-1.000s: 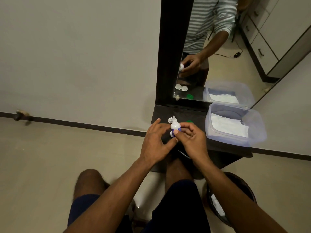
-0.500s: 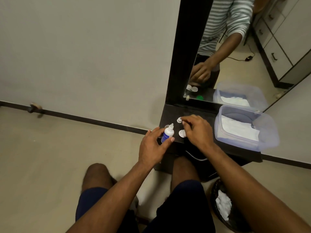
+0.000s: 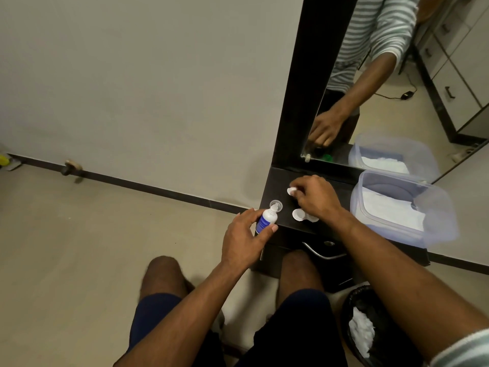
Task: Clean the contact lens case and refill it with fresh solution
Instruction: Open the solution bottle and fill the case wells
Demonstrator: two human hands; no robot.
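A small white solution bottle (image 3: 267,218) with a blue label stands at the left front edge of the dark shelf (image 3: 275,181), and my left hand (image 3: 244,238) grips it. Just behind its nozzle lies a clear round bottle cap (image 3: 277,204). My right hand (image 3: 313,198) reaches over the shelf and pinches a small white lid (image 3: 291,191) at its fingertips. The white contact lens case (image 3: 300,215) lies open under that hand, partly hidden by it.
A clear plastic tub (image 3: 402,207) holding white tissues fills the shelf's right side. A dark-framed mirror (image 3: 370,75) rises behind the shelf. A black waste bin (image 3: 370,327) with crumpled tissue stands on the floor at the right. A drawer handle (image 3: 322,252) sits below the shelf.
Both hands held the bottle together a second ago. The left hand has since brought it down to the shelf's left edge, and the right hand moved away to the small white lid.
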